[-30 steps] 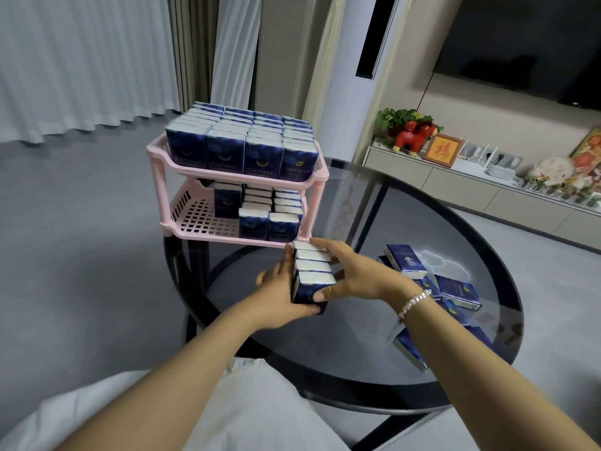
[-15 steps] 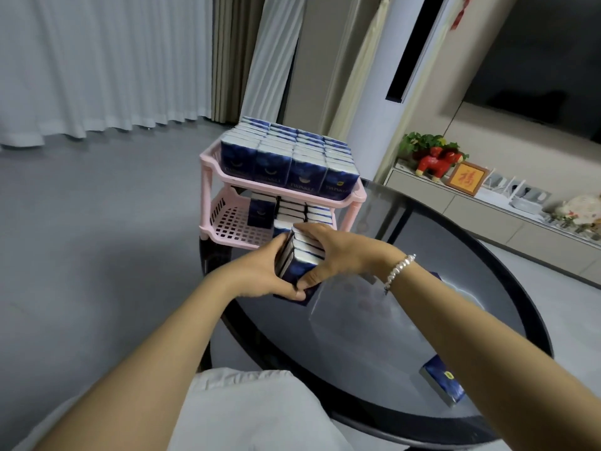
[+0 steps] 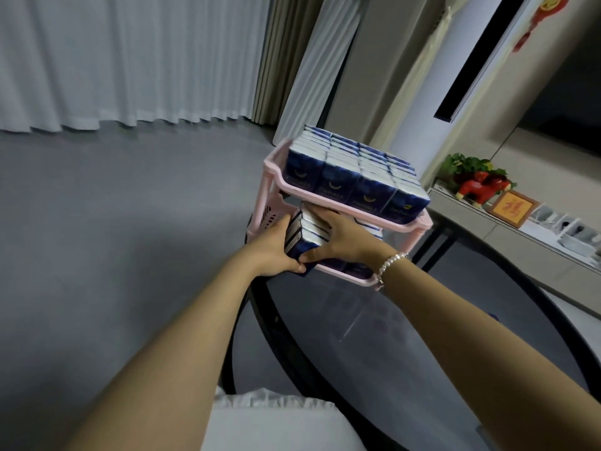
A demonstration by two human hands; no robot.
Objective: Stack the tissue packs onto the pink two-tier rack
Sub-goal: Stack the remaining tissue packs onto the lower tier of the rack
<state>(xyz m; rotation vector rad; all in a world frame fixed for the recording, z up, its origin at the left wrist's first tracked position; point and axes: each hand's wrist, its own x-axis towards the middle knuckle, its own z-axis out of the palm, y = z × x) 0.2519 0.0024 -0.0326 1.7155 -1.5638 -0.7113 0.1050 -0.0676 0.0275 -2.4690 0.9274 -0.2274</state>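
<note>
Glass-top table (image 3: 422,346); perhaps four navy-white packs (image 3: 304,237).

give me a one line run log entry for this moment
step: loading lower tier | left hand: grips bundle of tissue packs | right hand: grips bundle | pink rack: top tier full

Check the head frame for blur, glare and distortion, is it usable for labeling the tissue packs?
Head view: soft, slightly motion-blurred, so print on the tissue packs on the upper tier of the pink rack is hardly legible; wide-angle bend tilts the curtains; dim, even light; the glass table shows faint reflections, no harsh glare; the left hand and right hand gripping the bundle stay clearly outlined.
</note>
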